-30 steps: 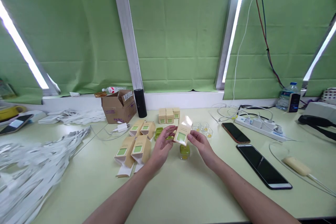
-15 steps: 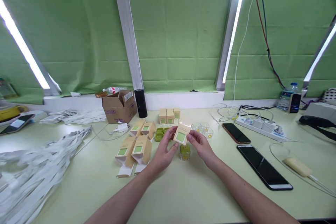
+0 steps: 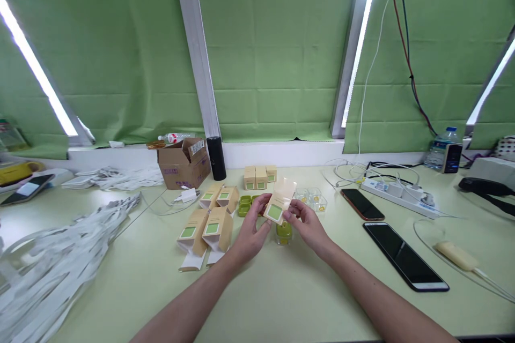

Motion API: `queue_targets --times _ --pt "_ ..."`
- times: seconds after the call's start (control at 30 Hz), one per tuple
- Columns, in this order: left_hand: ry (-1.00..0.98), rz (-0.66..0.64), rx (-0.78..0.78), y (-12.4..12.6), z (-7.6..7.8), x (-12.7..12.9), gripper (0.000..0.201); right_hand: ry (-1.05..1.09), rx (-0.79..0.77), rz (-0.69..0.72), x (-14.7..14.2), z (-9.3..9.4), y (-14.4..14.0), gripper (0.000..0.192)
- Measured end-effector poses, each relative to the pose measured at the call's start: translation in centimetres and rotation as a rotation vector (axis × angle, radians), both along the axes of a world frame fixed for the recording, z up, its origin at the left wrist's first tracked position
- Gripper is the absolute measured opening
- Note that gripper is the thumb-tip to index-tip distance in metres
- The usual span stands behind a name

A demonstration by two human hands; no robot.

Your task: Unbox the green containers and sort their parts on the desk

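Carton (image 3: pixel 279 206), small and tan with a green square on its face, sits up off the table (image 3: pixel 281 300) between both hands, its top flap standing open and catching the light. From the head camera, the left hand (image 3: pixel 249 230) pinches the carton's left edge, fingers closed on the card, while the right hand (image 3: pixel 306 225) grips the right side, thumb and fingers pressed onto it. Right beneath it stands a little green jar (image 3: pixel 284 231) on the table, not yet inside anything. So I'd judge the box is opened up and ready, but the jar is left to go in and the flap is left to close. Three closed cartons (image 3: pixel 259 177) stand in a row at the back, looking done. Four more open cartons (image 3: pixel 209 220) lie on their sides to the left, flaps loose. Green lids (image 3: pixel 243 206) and clear jars (image 3: pixel 311 197) sit just behind the hands. Two phones (image 3: pixel 404 254) lie well off to the right.
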State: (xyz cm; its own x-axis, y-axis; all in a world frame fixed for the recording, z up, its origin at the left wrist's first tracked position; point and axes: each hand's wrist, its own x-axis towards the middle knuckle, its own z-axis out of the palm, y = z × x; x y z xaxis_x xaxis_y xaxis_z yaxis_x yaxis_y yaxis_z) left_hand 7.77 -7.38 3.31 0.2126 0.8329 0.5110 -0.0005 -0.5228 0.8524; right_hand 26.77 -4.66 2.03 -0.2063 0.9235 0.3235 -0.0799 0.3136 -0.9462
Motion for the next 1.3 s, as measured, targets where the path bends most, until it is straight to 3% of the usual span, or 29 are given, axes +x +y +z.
queue_targets --times 0.73,1.3 --pt "-0.036 -0.054 -0.031 0.0 0.0 0.2 0.053 0.010 -0.045 0.010 0.2 1.0 -0.4 0.062" --pt "-0.034 -0.073 -0.049 -0.4 0.5 0.3 0.065 0.015 -0.046 0.032 0.1 0.8 -0.4 0.063"
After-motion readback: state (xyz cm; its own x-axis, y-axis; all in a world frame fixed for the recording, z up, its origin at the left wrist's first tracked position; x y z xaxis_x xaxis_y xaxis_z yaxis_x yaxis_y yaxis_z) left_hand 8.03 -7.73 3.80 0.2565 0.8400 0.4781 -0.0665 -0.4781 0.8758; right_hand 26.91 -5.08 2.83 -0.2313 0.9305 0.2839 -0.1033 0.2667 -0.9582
